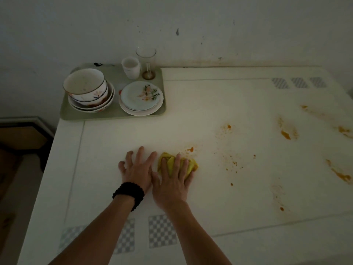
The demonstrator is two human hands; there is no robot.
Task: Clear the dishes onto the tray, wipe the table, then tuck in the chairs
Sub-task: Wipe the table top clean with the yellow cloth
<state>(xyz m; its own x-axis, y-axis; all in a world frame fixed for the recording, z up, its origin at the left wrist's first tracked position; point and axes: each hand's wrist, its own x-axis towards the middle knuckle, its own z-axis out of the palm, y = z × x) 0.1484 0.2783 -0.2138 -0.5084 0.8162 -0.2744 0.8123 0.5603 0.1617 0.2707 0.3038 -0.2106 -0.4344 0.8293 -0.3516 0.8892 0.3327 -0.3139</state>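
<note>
A pale green tray point(114, 116) sits at the far left corner of the white table point(191, 121). It carries stacked floral bowls point(87, 88), stacked plates point(141, 98), a white cup point(131, 67) and a clear glass point(146, 62). My right hand point(172, 180) presses flat on a crumpled yellow cloth point(192, 165) on the table near its front middle. My left hand point(138, 167), with a black wristband, rests flat beside it, fingers spread, holding nothing. Orange food smears point(285, 133) mark the table's right half.
A stained white wall runs behind the table. Left of the table, a dark wooden piece of furniture point(23, 134) and the floor show. Checkered patches point(162, 230) decorate the table's near edge and far right corner.
</note>
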